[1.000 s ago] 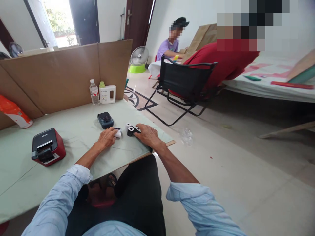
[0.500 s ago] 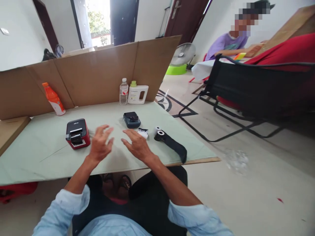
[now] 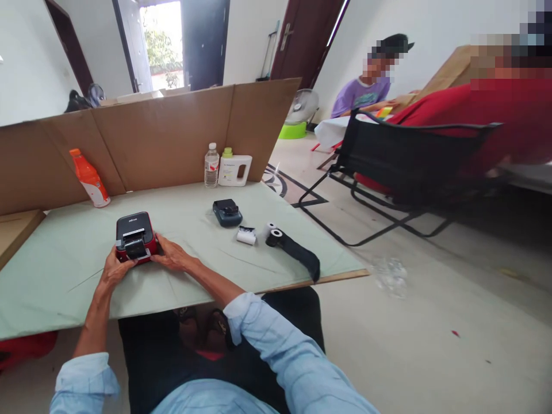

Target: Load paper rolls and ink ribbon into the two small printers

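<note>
The printer (image 3: pixel 134 225) is held between the fingers of left hand (image 3: pixel 112 271) and right hand (image 3: pixel 171 255); right of them, a roll (image 3: pixel 246 236) is seen.

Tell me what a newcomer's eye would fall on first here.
The hands come first, on both sides of a red-and-black device on the pale green table. Next, the orange bottle stands out farther back on the left, before the cardboard screen. At the right, a person in red sits in a black folding chair.
</note>
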The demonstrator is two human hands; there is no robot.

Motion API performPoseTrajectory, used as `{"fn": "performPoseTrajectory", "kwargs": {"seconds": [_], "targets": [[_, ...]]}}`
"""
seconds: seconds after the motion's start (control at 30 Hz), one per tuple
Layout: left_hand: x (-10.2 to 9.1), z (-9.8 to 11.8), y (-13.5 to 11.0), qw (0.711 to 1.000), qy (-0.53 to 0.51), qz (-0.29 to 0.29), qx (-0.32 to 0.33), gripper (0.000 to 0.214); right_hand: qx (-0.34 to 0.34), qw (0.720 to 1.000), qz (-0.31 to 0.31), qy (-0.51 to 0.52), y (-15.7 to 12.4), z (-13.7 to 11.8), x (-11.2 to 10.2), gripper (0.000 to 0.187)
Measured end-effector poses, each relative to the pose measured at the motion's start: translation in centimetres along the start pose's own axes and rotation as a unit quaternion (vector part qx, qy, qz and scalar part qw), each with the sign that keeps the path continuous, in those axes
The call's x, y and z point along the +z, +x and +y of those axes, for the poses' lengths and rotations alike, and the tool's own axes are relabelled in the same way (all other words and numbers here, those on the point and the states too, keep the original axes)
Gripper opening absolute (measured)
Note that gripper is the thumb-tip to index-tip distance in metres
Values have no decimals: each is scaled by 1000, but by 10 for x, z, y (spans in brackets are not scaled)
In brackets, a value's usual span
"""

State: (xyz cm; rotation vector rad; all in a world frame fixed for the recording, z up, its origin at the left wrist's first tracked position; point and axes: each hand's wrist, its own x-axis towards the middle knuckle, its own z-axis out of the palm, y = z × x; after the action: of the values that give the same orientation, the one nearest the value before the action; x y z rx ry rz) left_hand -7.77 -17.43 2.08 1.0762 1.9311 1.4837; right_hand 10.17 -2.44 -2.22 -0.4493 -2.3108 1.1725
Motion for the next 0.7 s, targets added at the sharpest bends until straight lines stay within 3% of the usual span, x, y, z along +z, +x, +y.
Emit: {"fn": "performPoseTrajectory", "kwargs": {"seconds": [0.13,0.23,0.37,0.53,0.7], "targets": [[11,-1,-1,999,11,32,39,82,11,999,39,28,-2,-12,7,81],[24,6,-8,997,2,30,68,79,24,996,62,53,-16,-19,1,78],[60,21,-21,996,-7,15,92,77,14,992,106,61,-48,-15,-24,70],[114,28,-30,990,-53,-56,121,76,28,990,134,43,-89,6,-61,68],[141,19,-34,986,-57,-80,133,79,33,988,148,30,-112,23,-75,59]]}}
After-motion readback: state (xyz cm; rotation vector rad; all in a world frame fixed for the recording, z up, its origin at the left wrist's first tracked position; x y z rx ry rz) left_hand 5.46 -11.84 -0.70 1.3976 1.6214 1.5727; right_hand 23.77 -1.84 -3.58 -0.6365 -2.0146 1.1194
